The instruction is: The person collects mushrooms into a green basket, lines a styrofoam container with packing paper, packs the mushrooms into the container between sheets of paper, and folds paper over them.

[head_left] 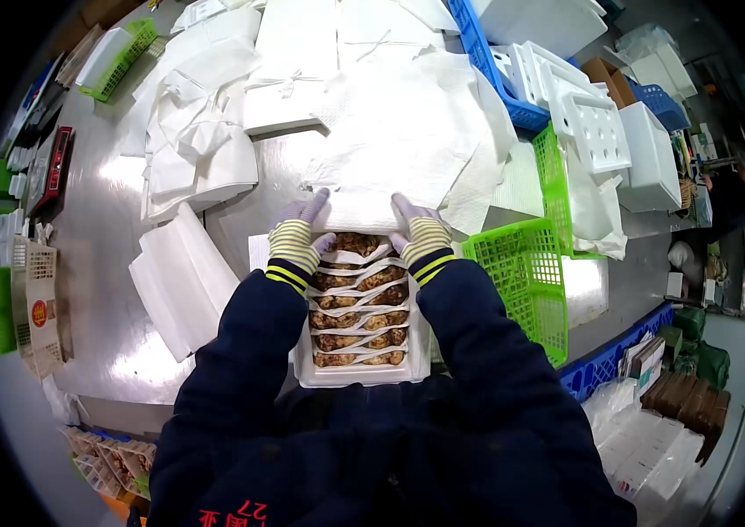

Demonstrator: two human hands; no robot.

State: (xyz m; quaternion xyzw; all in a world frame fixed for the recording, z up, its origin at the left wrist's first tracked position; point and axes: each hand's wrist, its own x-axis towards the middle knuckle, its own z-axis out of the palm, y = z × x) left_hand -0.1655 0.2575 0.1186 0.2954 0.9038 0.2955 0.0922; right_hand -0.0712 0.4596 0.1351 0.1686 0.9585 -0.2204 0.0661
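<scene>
A white box (pixel 299 364) stands at the table's near edge, holding several rows of brown, knobbly pieces (pixel 359 321) parted by folded white paper strips. At the box's far end my left hand (pixel 300 230), in a pale glove with a striped cuff, pinches the near edge of a white paper sheet (pixel 359 206). Across from it my right hand (pixel 418 230), gloved the same way, grips the sheet's other side. The sheet hangs over the far end of the box and meets the pile of white paper behind it.
Folded white paper (pixel 183 281) lies left of the box. Green baskets (pixel 521 281) stand on the right, with white foam boxes (pixel 649 158) and a blue crate (pixel 526 114) beyond. A red-edged device (pixel 56 171) sits at the far left.
</scene>
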